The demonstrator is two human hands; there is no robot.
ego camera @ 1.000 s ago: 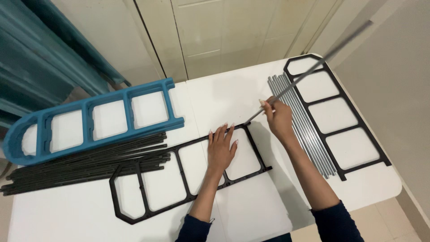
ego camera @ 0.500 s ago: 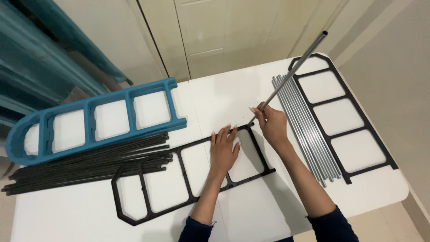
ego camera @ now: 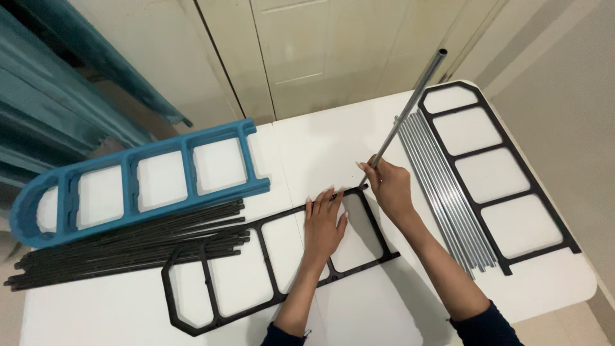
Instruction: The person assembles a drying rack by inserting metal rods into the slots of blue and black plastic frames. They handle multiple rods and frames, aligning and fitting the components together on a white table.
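Raised steeper than a moment ago, the grey metal rod (ego camera: pixel 410 106) now stands tilted, its low end at the black frame's (ego camera: pixel 275 259) far right corner. Her right hand (ego camera: pixel 391 186) grips it near the bottom; the left hand (ego camera: pixel 323 224) lies flat, fingers spread, on that frame. More grey rods (ego camera: pixel 442 192) lie right, black rods (ego camera: pixel 128 247) left.

Left hand (ego camera: pixel 323 224) and right hand (ego camera: pixel 391 187): bare, no rings or watch; forearms uncovered, dark navy sleeves pushed up near the elbows.
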